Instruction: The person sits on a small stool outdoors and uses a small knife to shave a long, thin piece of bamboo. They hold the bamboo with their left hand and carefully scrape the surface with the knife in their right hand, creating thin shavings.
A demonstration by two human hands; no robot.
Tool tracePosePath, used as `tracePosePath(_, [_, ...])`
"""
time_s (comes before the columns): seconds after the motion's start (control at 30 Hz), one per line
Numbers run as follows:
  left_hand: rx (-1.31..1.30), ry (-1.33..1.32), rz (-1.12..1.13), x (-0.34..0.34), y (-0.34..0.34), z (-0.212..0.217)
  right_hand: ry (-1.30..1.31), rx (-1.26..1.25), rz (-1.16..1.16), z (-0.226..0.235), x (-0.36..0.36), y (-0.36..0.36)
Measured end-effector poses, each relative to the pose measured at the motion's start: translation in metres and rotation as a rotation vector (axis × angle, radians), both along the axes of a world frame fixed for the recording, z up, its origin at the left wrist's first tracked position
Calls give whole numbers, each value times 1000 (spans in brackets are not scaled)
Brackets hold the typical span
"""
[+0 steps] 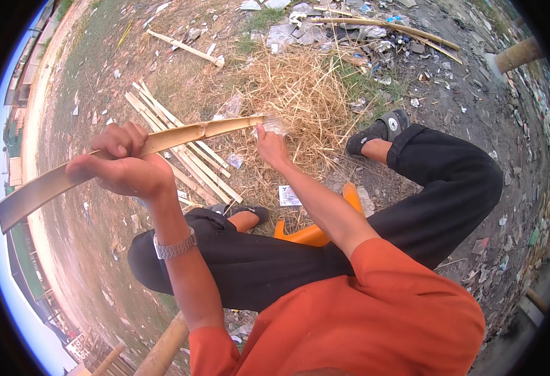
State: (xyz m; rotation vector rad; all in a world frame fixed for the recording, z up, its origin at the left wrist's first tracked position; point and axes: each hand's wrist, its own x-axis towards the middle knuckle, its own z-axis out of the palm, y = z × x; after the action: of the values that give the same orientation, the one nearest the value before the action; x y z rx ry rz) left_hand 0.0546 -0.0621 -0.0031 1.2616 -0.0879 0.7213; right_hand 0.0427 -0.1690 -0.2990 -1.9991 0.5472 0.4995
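Note:
A long split bamboo strip point(190, 133) slants across in front of me, its broad end at the left rim and its narrower end over the straw. My left hand point(128, 164) is closed around it, thumb beneath the near edge; a metal watch sits on that wrist. At the narrow tip, my right hand point(272, 148) is closed, with one digit pressed to the strip. The rest of its fingers are partly hidden, and a pale, blurred patch beside them cannot be made out. Several cut bamboo strips point(190, 160) lie on the ground below the held one.
Dry straw shavings point(306, 88) are heaped ahead. An orange plastic piece point(309, 235) shows between my legs. A bamboo stick point(184, 47) lies far left; bamboo lengths point(388, 26) rest among litter at the far right. A thick pole point(518, 55) stands at the right edge.

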Motion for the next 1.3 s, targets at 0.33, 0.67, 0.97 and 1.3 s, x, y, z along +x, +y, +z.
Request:
tracePosePath(0.33, [47,19,-31,-1,-3,1,55,-41,-1,-18,3,-3])
tracePosePath(0.67, [-15,7,-114,-3,12,-1,126,-200,-17,-57,-4,-25])
tracePosePath(0.97, [-6,53,67,-12,22,1,73,-24,21,-24,-8,-19])
tracePosePath(1.3, [20,67,156,-10,22,12,139,-136,31,-52,-14,-9])
